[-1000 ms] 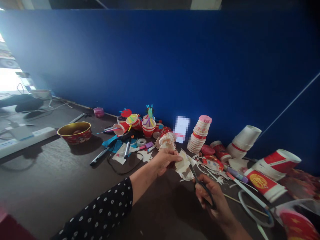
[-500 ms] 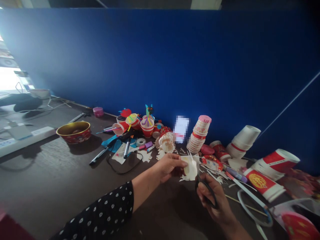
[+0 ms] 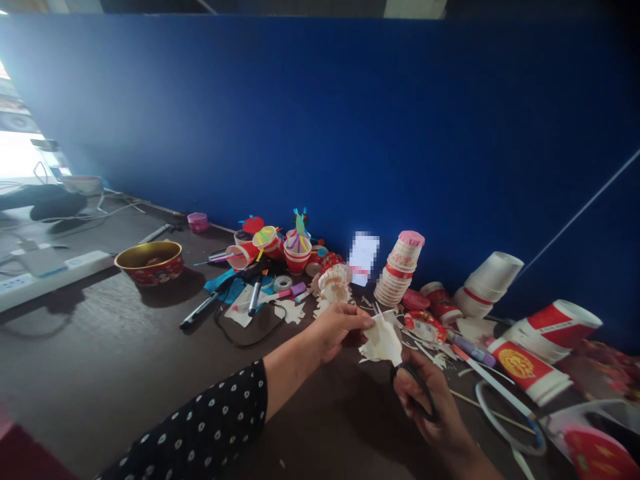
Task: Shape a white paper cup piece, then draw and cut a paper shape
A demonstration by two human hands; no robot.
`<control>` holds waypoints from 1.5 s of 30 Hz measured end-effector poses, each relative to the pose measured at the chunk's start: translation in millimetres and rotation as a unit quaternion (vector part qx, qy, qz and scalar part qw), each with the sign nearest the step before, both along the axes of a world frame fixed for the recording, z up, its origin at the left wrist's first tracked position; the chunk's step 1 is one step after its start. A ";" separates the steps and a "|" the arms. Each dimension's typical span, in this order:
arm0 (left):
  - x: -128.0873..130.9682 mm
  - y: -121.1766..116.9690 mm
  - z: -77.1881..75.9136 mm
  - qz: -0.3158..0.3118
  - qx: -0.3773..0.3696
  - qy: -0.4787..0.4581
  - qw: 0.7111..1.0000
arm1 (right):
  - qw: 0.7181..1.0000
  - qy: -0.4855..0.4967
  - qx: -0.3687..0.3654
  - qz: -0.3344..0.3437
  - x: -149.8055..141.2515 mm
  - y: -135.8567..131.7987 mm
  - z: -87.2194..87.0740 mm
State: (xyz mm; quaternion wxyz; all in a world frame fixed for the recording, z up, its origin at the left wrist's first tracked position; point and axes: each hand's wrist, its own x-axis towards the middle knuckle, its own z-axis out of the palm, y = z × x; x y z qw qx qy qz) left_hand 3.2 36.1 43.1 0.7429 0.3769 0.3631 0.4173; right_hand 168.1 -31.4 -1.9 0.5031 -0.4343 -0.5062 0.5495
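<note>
Between thumb and fingers, my left hand (image 3: 344, 330) pinches a pale piece of paper (image 3: 383, 341) with a jagged lower edge. My right hand (image 3: 425, 393) is closed round the black handles of a pair of scissors (image 3: 424, 390). The scissor blades run up behind the paper, and their tips show above its top edge. How far apart the blades stand is hidden by the paper. White paper scraps lie on the table just beyond both hands.
A leaning stack of paper cups (image 3: 400, 270) stands behind my hands. More cups (image 3: 530, 360) lie to the right, near a purple marker (image 3: 473, 350). Markers, tape (image 3: 283, 283) and decorated cups (image 3: 297, 253) crowd the left. A red-gold bowl (image 3: 150, 263) sits beside a power strip (image 3: 55, 280).
The paper in my left hand has turned, and the scissor blades have gone from beside it to behind it, tips showing above. Both hands stay in nearly the same place.
</note>
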 end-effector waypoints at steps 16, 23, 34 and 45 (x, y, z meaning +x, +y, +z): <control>4.7 -3.2 -1.2 -0.024 -0.006 -0.028 0.999 | 0.999 0.036 0.039 -0.011 -2.1 -2.9 3.2; 8.8 -6.6 -1.3 -0.017 -0.012 -0.032 0.999 | 0.998 0.056 0.027 0.001 -3.1 -3.9 4.4; 9.3 -10.2 3.6 0.000 -0.025 -0.032 0.999 | 0.999 0.029 0.043 0.014 -2.6 -3.5 3.7; 11.1 -13.9 5.0 -0.001 -0.028 -0.046 0.999 | 0.999 0.032 0.032 -0.001 -2.8 -4.6 4.3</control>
